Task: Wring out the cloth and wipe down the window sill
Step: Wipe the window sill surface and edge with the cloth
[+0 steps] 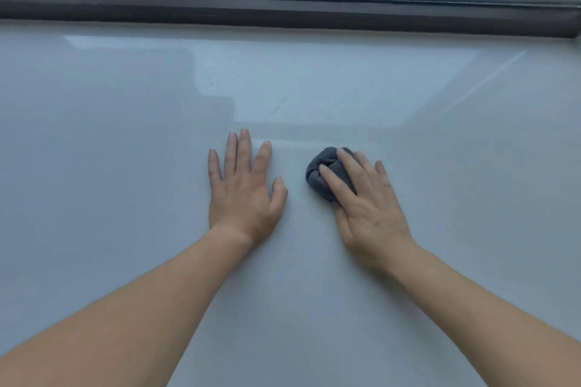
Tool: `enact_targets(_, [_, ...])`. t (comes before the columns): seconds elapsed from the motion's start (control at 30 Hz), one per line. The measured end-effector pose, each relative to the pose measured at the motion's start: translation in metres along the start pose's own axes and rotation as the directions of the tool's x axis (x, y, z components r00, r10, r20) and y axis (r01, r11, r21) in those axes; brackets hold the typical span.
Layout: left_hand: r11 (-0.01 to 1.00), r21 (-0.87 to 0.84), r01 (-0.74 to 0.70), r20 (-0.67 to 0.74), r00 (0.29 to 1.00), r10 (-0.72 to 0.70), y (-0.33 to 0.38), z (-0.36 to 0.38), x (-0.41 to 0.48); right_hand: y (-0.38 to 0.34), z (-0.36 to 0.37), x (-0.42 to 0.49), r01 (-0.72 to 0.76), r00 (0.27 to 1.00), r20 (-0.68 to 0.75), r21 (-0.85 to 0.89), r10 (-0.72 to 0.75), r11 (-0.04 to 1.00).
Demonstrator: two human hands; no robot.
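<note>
I saw the dark grey cloth bunched into a ball on the window sill, under the fingers of my right hand. The sill was pale grey, flat and glossy.

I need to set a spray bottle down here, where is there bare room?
The window sill is bare left of the left hand, right of the right hand, and across the strip between the hands and the dark window frame. Crowded mid-sill: both hands and the balled grey cloth.
</note>
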State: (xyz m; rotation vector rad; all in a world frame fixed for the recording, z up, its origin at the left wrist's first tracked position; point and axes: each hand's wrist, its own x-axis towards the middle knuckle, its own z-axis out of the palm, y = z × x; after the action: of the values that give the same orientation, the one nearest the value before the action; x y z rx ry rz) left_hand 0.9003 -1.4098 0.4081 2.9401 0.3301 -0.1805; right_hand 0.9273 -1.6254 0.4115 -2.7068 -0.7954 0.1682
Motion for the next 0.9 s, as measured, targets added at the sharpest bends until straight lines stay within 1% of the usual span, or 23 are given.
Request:
enact_targets(0.03, [1.0,-0.002,-0.002,-0.001,1.0,0.002,0.0,0.0,0.0,0.008,-0.004,-0.001,0.019,1.0,0.015,-0.017,-0.019,1.0])
enact_targets(0.07, [1.0,-0.003,-0.003,-0.002,1.0,0.003,0.0,0.0,0.0,0.018,-0.009,0.002,-0.024,1.0,0.012,-0.029,0.024,0.999])
enact_targets(0.1, [1.0,-0.003,-0.004,-0.003,1.0,0.004,0.001,0.0,0.0,0.028,-0.014,0.006,-0.118,0.993,-0.015,-0.026,0.117,0.993])
enact_targets(0.13, [1.0,-0.005,-0.007,-0.006,1.0,0.007,0.001,0.0,0.0,0.035,-0.017,0.013,-0.237,0.97,-0.063,-0.006,0.236,0.972])
enact_targets(0.17, [1.0,-0.008,-0.009,-0.011,1.0,0.009,0.0,0.0,0.0,0.037,-0.018,0.018,-0.347,0.931,-0.109,0.03,0.348,0.937])
enact_targets(0.2, [1.0,-0.013,-0.011,-0.016,1.0,0.011,-0.001,0.0,0.0,0.032,-0.017,0.022,-0.426,0.891,-0.146,0.059,0.43,0.903])
enact_targets(0.23, [1.0,-0.018,-0.016,-0.018,1.0,0.015,-0.002,0.0,0.0,0.021,-0.013,0.021,-0.461,0.868,-0.171,0.07,0.466,0.885])
enact_targets(0.27, [1.0,-0.021,-0.022,-0.016,1.0,0.022,-0.002,0.0,0.0,0.007,-0.006,0.016,-0.448,0.874,-0.18,0.068,0.452,0.892])
enact_targets(0.3, [0.999,-0.018,-0.028,-0.012,1.0,0.027,-0.002,0.001,0.0,-0.008,0.002,0.005,-0.382,0.907,-0.169,0.063,0.387,0.922])
enact_targets(0.37, [0.999,-0.021,-0.04,0.006,0.999,0.04,-0.003,0.0,-0.001,-0.032,0.015,-0.024,-0.188,0.977,-0.099,0.032,0.191,0.982])
enact_targets(0.43, [0.994,-0.093,-0.064,0.008,0.998,0.065,-0.008,-0.003,-0.004,-0.033,0.014,-0.043,-0.082,0.997,-0.014,0.006,0.082,0.997])
enact_targets(0.47, [0.985,-0.155,-0.08,-0.006,0.997,0.08,-0.01,-0.005,-0.007,-0.025,0.009,-0.043,-0.079,0.997,-0.008,-0.008,0.079,0.997])
enact_targets(0.5, [0.973,-0.21,-0.098,-0.03,0.995,0.094,-0.013,-0.006,-0.012,-0.015,0.004,-0.041,-0.121,0.992,-0.025,-0.018,0.121,0.992])
enact_targets(0.53, [0.963,-0.242,-0.116,-0.057,0.993,0.105,-0.015,-0.008,-0.021,-0.006,0.0,-0.036,-0.202,0.978,-0.056,-0.016,0.201,0.979])
enact_targets(0.6, [0.962,-0.237,-0.137,-0.096,0.988,0.117,-0.019,-0.009,-0.046,0.002,-0.004,-0.026,-0.384,0.913,-0.128,0.044,0.386,0.922])
enact_targets(0.63, [0.964,-0.224,-0.141,-0.094,0.988,0.123,-0.021,-0.009,-0.06,-0.005,-0.002,-0.023,-0.44,0.881,-0.157,0.071,0.446,0.895])
enact_targets(0.67, [0.97,-0.201,-0.139,-0.075,0.989,0.127,-0.023,-0.008,-0.073,-0.017,0.001,-0.025,-0.459,0.867,-0.174,0.086,0.467,0.884])
enact_targets(0.7, [0.977,-0.168,-0.134,-0.044,0.991,0.129,-0.026,-0.007,-0.083,-0.032,0.007,-0.032,-0.434,0.881,-0.17,0.084,0.442,0.897])
enact_targets(0.73, [0.983,-0.13,-0.129,-0.008,0.992,0.129,-0.029,-0.005,-0.091,-0.048,0.014,-0.043,-0.357,0.919,-0.151,0.079,0.366,0.931])
enact_targets(0.8, [0.989,-0.063,-0.135,0.032,0.99,0.137,-0.034,0.001,-0.1,-0.073,0.024,-0.072,-0.132,0.987,-0.083,0.037,0.135,0.99])
enact_targets(0.83, [0.989,-0.041,-0.142,0.034,0.989,0.143,-0.036,0.003,-0.101,-0.077,0.026,-0.084,-0.049,0.998,-0.029,0.014,0.049,0.999])
enact_targets(0.87, [0.989,-0.028,-0.145,0.03,0.989,0.146,-0.037,0.004,-0.1,-0.073,0.024,-0.089,0.0,1.0,0.01,-0.005,0.0,1.0])
enact_targets(0.9, [0.989,-0.02,-0.145,0.022,0.989,0.145,-0.037,0.005,-0.1,-0.062,0.019,-0.087,0.002,1.0,0.02,-0.022,-0.001,1.0])
